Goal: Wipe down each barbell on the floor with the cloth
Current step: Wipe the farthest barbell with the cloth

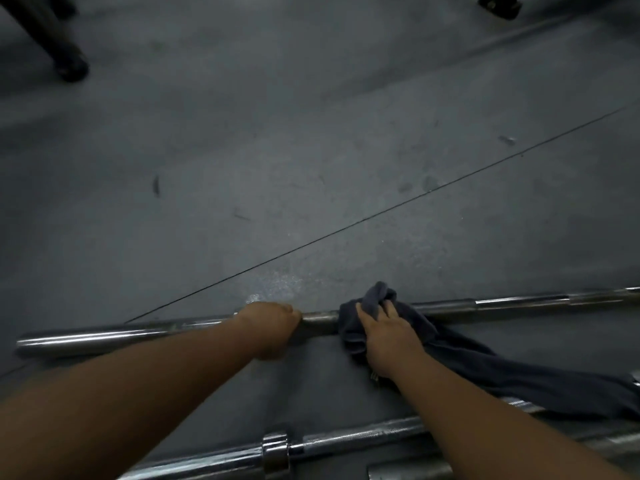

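A barbell (104,336) lay on the floor (311,150) from 9 to 3 o'clock, a second barbell (346,441) at 6 o'clock; the dark cloth (485,368) draped the first, trailing toward 4 o'clock; the left hand (270,327) gripped its bare steel; the right hand (388,337) clasped the cloth.

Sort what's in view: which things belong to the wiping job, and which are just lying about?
Job: far barbell, near barbell, cloth, left hand gripping the far barbell, right hand holding the cloth on it.
Lying about: black stand leg, top left; black foot, top right.
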Action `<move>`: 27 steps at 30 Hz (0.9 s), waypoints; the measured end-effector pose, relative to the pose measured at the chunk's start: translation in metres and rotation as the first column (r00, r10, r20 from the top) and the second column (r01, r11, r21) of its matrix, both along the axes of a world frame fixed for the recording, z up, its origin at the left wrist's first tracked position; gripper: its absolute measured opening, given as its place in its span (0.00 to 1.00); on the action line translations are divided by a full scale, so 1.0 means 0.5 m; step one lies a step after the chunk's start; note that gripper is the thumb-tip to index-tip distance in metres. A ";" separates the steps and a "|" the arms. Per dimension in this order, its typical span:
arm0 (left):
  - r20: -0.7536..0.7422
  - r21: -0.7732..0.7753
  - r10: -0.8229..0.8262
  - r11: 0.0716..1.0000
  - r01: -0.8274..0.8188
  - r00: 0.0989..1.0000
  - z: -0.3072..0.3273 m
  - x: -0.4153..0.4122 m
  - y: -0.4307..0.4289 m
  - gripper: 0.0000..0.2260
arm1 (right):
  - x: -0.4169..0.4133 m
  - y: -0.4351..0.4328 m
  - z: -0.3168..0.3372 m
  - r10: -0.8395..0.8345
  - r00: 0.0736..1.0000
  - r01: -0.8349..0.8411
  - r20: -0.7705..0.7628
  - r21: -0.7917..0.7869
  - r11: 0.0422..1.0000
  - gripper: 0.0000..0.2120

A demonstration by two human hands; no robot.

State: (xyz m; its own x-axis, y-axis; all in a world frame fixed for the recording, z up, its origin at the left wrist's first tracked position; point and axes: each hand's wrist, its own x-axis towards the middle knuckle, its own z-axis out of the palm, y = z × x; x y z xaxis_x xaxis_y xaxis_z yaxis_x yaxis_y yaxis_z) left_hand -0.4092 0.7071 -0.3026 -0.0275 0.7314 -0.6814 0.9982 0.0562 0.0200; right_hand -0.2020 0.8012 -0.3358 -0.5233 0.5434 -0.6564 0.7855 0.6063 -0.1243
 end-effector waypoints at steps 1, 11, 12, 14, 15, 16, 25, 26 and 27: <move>-0.021 -0.032 0.055 0.998 -0.056 0.998 0.024 0.006 -0.007 0.21 | -0.002 0.002 0.002 0.001 1.000 -0.001 -0.004 -0.010 1.000 0.38; 0.001 0.024 0.542 0.840 -0.542 0.840 0.184 0.129 -0.119 0.23 | 0.003 0.003 0.014 0.016 1.000 -0.015 0.009 -0.061 0.998 0.34; 0.011 0.023 0.555 0.831 -0.555 0.832 0.184 0.135 -0.126 0.22 | 0.003 0.006 0.015 0.022 1.000 -0.021 0.014 -0.063 0.998 0.34; 0.039 0.021 0.582 0.812 -0.583 0.812 0.174 0.135 -0.135 0.22 | -0.002 0.007 0.013 0.027 0.999 -0.026 0.020 -0.045 0.999 0.35; 0.055 0.028 0.597 0.800 -0.599 0.800 0.164 0.129 -0.138 0.22 | -0.004 0.005 0.009 0.022 1.000 -0.021 0.022 -0.024 0.999 0.35; 0.067 0.042 0.613 0.787 -0.616 0.788 0.149 0.117 -0.140 0.22 | -0.008 0.004 0.005 0.016 1.000 -0.016 0.021 -0.003 1.000 0.35; -0.015 0.378 0.500 0.805 -0.458 0.866 -0.049 -0.028 -0.142 0.32 | -0.003 -0.025 -0.036 0.010 1.000 -0.004 -0.028 0.215 0.977 0.37; -0.019 0.388 0.490 0.807 -0.445 0.871 -0.068 -0.033 -0.145 0.35 | -0.003 -0.029 -0.041 -0.014 1.000 0.020 -0.026 0.237 0.971 0.37; -0.018 0.399 0.492 0.802 -0.445 0.870 -0.085 -0.033 -0.148 0.38 | -0.005 -0.032 -0.047 -0.051 0.998 0.059 -0.037 0.254 0.965 0.37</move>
